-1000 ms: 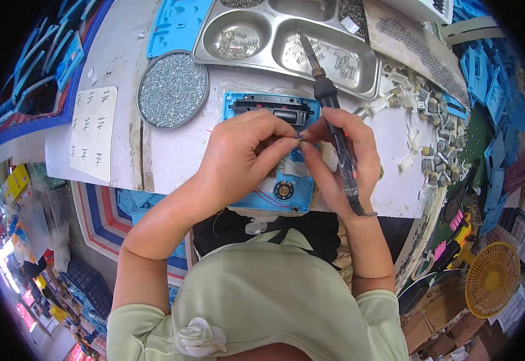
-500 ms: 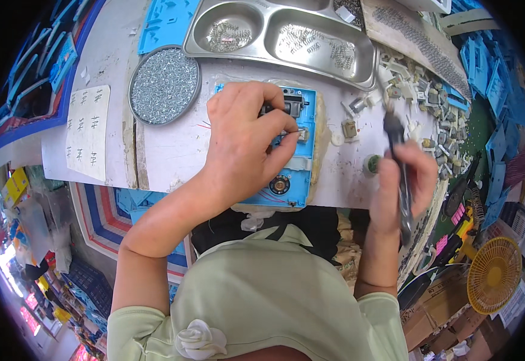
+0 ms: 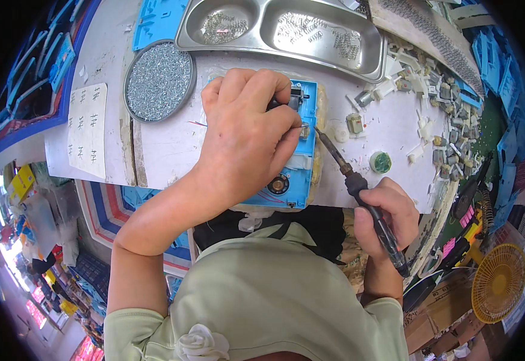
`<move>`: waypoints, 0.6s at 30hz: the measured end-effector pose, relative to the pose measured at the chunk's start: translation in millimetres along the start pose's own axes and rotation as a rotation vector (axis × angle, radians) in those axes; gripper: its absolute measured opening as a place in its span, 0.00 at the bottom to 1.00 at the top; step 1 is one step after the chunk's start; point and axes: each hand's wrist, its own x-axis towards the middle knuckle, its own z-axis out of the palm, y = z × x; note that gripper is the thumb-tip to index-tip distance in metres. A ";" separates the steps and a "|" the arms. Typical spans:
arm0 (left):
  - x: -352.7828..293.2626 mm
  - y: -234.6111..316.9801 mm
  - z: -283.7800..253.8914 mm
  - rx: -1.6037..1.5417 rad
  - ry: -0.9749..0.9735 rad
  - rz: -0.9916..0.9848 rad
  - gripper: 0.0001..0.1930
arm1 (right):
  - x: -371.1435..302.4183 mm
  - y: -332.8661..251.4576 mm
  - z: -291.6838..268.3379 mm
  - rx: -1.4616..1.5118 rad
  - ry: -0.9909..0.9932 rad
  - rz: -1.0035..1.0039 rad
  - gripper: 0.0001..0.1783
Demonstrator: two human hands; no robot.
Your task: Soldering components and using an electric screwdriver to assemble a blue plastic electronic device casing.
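Note:
Over a blue plastic housing (image 3: 301,180) is my left hand (image 3: 244,126), hiding much of its left side. Its thumb and forefinger pinch what looks like a thin wire (image 3: 304,126) near a small metal part inside. A black motor-like part and a round speaker (image 3: 278,184) also sit in the housing. My right hand (image 3: 389,216) grips a soldering iron (image 3: 358,183) by its black handle. The iron's tip points up and left, at the housing's right edge close to my left fingertips.
A round tray of small screws (image 3: 159,81) stands at left, beside a marked paper sheet (image 3: 86,132). Behind lies a steel compartment tray (image 3: 367,75) with springs. Several small motors (image 3: 446,123) and white pieces lie at right, near a small green-filled pot (image 3: 380,162).
My right hand has brought the soldering iron left, its tip turning toward the housing. My left hand stays over the housing, still pinching.

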 end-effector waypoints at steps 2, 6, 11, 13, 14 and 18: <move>1.1 0.4 -1.1 0.009 -0.009 0.013 0.09 | 1.6 -0.5 1.0 0.007 -0.002 -0.015 0.13; 3.3 1.1 -1.4 0.021 -0.018 0.030 0.08 | 3.6 0.1 3.3 0.013 -0.012 -0.046 0.14; 4.7 4.5 -2.6 0.027 -0.023 0.020 0.08 | 5.9 1.2 4.9 0.009 -0.017 -0.063 0.14; 4.8 4.8 -2.5 0.029 -0.018 0.021 0.09 | 6.7 1.6 5.5 0.001 -0.022 -0.068 0.14; 4.8 5.0 -2.4 0.033 -0.022 0.019 0.09 | 6.7 1.4 5.4 -0.006 -0.028 -0.069 0.14; 5.9 5.8 -2.5 0.040 -0.026 0.017 0.08 | 7.8 0.4 6.5 -0.020 -0.026 -0.073 0.14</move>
